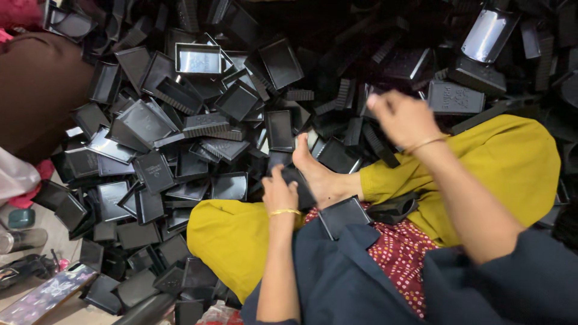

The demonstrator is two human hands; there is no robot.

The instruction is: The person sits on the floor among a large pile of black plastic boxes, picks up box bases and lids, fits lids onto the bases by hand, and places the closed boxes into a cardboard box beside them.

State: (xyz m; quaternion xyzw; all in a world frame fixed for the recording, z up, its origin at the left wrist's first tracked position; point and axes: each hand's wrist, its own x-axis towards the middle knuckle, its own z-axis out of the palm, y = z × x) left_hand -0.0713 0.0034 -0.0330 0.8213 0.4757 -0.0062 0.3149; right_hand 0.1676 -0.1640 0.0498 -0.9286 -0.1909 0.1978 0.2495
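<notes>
The left hand (279, 192) is clamped on a black tray (299, 183) beside the bare foot (316, 171); the right hand (402, 117), fingers curled together, hovers over the far tray pile (198, 120).

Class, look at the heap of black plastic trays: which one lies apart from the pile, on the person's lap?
The rectangular black plastic tray resting on the red dotted cloth, open side up, just right of the left hand; the others lie heaped on the floor.

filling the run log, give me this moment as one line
left hand: gripping a black plastic tray by the bare foot | right hand: raised above tray pile, hold unclear | spare tray: on lap
</notes>
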